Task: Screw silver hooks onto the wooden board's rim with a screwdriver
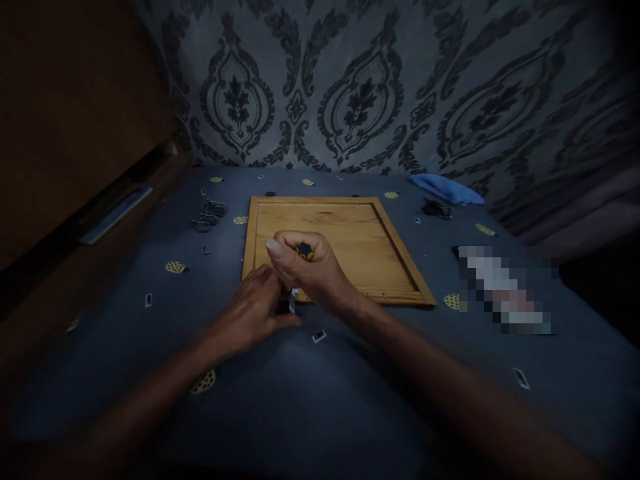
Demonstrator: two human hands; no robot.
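two hands (255, 301), one panel (345, 233)

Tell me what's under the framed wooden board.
Blue patterned cloth shows around the framed wooden board and probably continues beneath it. Anything directly underneath is covered by the board; the left hand also hides its near-left corner.

a smooth wooden panel (340, 250) with visible grain and a low satin sheen lies framed in matching wood strips on a matt blue, printed sheet (280, 400) that looks like cloth. the tool handle (305, 251), black and yellow, appears to be plastic; a bright metal piece (293, 303) gleams below. dark looped fittings (210, 215) look metallic, beside a soft, matt blue cloth (450, 190) at far right and a dull brown wooden cabinet (75, 100) at left.
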